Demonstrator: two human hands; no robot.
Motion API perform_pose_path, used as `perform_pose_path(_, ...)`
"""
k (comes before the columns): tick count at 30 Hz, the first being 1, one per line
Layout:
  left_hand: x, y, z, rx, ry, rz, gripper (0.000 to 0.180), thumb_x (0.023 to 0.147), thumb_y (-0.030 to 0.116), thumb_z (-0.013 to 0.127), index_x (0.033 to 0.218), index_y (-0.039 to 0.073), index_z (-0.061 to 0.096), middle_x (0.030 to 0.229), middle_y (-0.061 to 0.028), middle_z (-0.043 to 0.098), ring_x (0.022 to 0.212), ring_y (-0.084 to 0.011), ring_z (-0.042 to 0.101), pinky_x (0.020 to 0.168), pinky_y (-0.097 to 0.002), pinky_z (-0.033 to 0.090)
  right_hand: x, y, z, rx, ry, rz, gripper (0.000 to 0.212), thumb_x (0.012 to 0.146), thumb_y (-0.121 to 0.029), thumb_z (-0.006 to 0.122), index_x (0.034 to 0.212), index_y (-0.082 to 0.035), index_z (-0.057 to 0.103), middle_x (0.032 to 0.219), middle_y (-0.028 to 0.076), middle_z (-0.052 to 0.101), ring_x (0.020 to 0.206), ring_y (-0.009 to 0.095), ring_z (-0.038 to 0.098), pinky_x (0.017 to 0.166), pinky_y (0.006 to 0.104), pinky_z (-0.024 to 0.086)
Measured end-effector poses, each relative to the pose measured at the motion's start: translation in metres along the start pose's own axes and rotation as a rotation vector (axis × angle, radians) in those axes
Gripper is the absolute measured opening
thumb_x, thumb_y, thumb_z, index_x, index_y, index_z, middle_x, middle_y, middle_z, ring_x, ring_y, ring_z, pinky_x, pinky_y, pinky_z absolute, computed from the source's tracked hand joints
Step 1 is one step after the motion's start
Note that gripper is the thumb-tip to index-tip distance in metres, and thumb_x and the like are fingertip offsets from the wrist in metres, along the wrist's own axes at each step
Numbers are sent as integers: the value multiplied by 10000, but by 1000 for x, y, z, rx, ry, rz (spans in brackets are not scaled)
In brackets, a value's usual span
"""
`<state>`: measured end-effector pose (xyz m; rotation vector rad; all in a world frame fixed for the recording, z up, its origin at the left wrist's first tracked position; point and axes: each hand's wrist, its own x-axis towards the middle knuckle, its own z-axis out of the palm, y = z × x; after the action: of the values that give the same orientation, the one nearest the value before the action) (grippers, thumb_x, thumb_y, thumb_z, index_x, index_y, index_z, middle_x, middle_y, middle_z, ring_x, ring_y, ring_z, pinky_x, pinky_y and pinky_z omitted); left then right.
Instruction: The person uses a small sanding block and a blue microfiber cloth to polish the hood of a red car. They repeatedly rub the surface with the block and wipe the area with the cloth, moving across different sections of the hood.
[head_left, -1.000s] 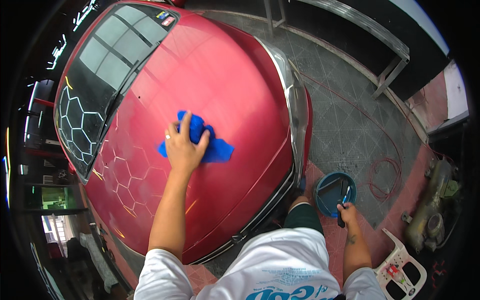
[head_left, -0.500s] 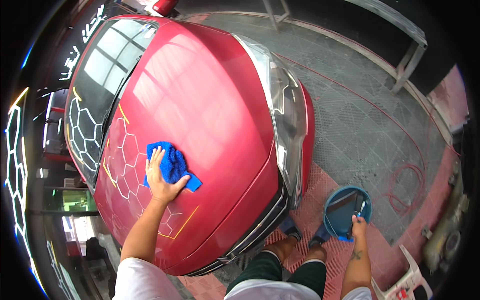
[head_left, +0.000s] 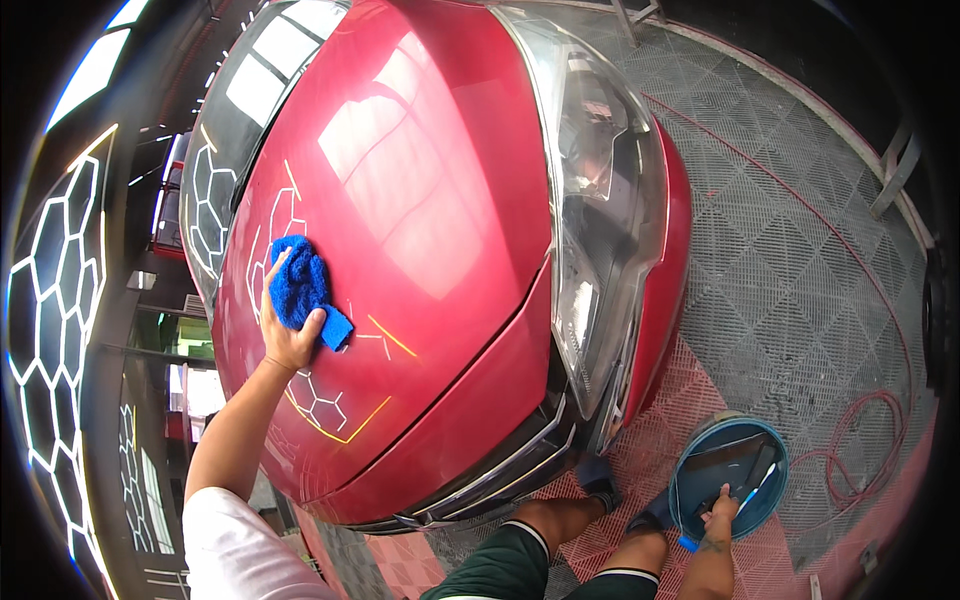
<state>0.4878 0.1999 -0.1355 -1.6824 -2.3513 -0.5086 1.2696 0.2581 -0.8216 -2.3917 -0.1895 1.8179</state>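
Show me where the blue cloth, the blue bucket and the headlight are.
blue cloth (head_left: 298, 287): head view, middle of the cloth.
blue bucket (head_left: 686, 478): head view, left rim.
headlight (head_left: 597, 200): head view, middle of the lens.

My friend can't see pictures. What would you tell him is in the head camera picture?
A person's left hand presses a blue cloth on the shiny red hood of a car. Their right hand reaches into a blue bucket on the red and grey grid floor by the car's front.

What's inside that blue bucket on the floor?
The bucket holds a dark flat object and a blue-handled tool. The right hand rests on its rim and covers part; any water cannot be made out.
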Motion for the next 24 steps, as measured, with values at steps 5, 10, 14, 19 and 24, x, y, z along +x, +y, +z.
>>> perform_pose_path(5, 1, 0, 1, 35, 10, 50, 1076, 888, 441, 941, 1747, -36, 503, 1750, -281, 592, 1659, -440, 556, 1401, -536, 400, 8, -8, -2, 253, -31, 131, 743, 1174, -629, 723, 1635, -59, 608, 1601, 231, 710, 1262, 496, 780, 1011, 711, 644)
perform_pose_path(10, 5, 7, -6, 171, 50, 100, 1070, 817, 421, 1006, 1696, 1, 565, 1751, -285, 597, 1619, -503, 570, 1380, -591, 410, -68, -50, -44, 398, -186, 107, 731, 1147, -716, 710, 1530, -95, 668, 1287, 165, 790, 1146, 394, 793, 923, 585, 660)
perform_pose_path(14, 10, 17, -15, 188, 50, 110, 1077, 800, 505, 1024, 1677, 47, 599, 1747, -270, 606, 1655, -496, 532, 1371, -629, 400, -163, -105, -76, 148, -209, -72, 618, 1129, -727, 731, 1309, -137, 725, 1082, 81, 779, 840, 306, 723, 756, 509, 628)
perform_pose_path(19, 10, 21, -22, 245, 30, 49, 1080, 831, 640, 981, 1680, 92, 599, 1766, -212, 600, 1694, -430, 507, 1386, -636, 357, -312, -189, -101, -100, -139, -762, 288, 1136, -288, 868, 1296, -90, 734, 1088, 1, 733, 1003, 151, 681, 922, 368, 576)
perform_pose_path(24, 9, 18, -21, 260, 17, 38, 1081, 855, 654, 973, 1694, 96, 583, 1784, -201, 584, 1714, -416, 479, 1399, -625, 341, -407, -234, -185, -319, 47, -804, 442, 1092, -313, 901, 1418, -55, 753, 1152, 54, 785, 1009, 239, 747, 927, 396, 606)
